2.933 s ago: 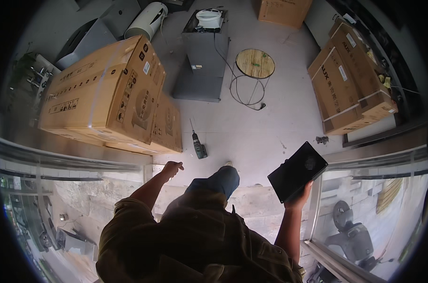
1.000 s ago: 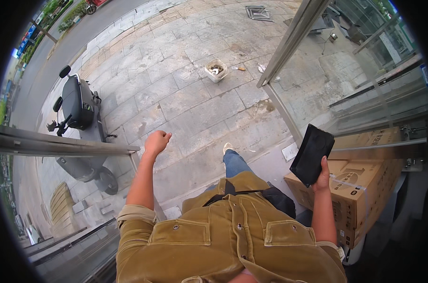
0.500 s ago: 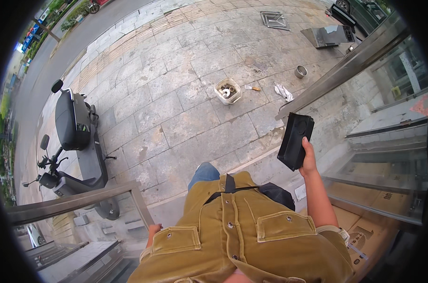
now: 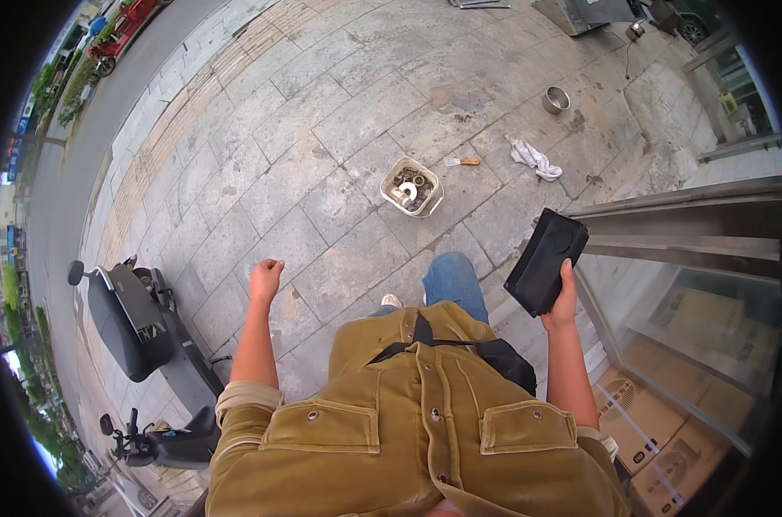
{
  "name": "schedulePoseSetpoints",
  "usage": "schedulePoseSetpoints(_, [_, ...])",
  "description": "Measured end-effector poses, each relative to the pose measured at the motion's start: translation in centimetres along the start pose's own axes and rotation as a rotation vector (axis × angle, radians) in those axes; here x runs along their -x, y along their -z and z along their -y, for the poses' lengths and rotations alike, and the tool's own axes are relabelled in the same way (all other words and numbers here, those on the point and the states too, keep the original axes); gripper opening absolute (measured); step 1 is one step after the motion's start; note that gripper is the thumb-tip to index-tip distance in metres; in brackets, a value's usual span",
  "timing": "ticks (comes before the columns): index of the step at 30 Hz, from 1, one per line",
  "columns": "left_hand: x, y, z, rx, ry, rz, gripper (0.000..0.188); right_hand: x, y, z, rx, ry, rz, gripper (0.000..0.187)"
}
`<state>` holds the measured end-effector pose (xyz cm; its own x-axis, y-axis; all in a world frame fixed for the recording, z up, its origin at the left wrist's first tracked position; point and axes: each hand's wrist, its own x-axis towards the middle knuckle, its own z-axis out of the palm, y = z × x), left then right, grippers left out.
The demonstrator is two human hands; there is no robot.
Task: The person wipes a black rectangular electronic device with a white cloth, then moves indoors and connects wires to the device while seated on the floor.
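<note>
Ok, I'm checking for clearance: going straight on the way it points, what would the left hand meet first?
The way looks free: ahead of the left hand only paving shows, the bucket well to the right. Depth is hard to judge.

"What's the person wearing?"
"A mustard-brown shirt point(image 4: 408, 431) with pale stitched edges, metal snaps point(image 4: 435, 414) down the front and two flapped chest pockets point(image 4: 331, 431)."
"And the sleeves?"
"The left sleeve point(image 4: 249, 424) is rolled up to a lighter cuff point(image 4: 248, 395)."
"Lower down?"
"Blue jeans point(image 4: 457, 284), a pale shoe point(image 4: 392, 301), a black strap point(image 4: 422, 331) and a dark pouch point(image 4: 510, 364)."
</note>
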<state>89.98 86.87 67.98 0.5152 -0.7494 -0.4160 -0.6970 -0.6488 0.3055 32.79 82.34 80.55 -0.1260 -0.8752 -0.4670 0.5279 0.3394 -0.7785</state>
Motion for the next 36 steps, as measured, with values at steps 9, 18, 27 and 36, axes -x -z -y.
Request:
schedulePoseSetpoints(9, [-20.2,-9.0,-33.0,0.056,-0.275,0.205,0.029,-29.0,3.1,1.4,-0.138,-0.087,-0.233,0.057])
schedulePoseSetpoints(18, [-31.5,-25.6,-46.9,-0.257,-0.413,0.583,0.028,-52.0,3.8,-6.3,-0.170,-0.143,-0.339,0.057])
schedulePoseSetpoints(27, [-49.2,-46.0,-49.3,-0.455,-0.724,0.856,0.020,-62.4,6.8,-28.1,-0.558,-0.125,-0.752,0.055])
schedulePoseSetpoints(36, [-64.6,-67.1,-62.7,-0.483,-0.985,0.573,0.021,-66.9,6.1,-36.9,-0.832,-0.235,-0.790,0.058])
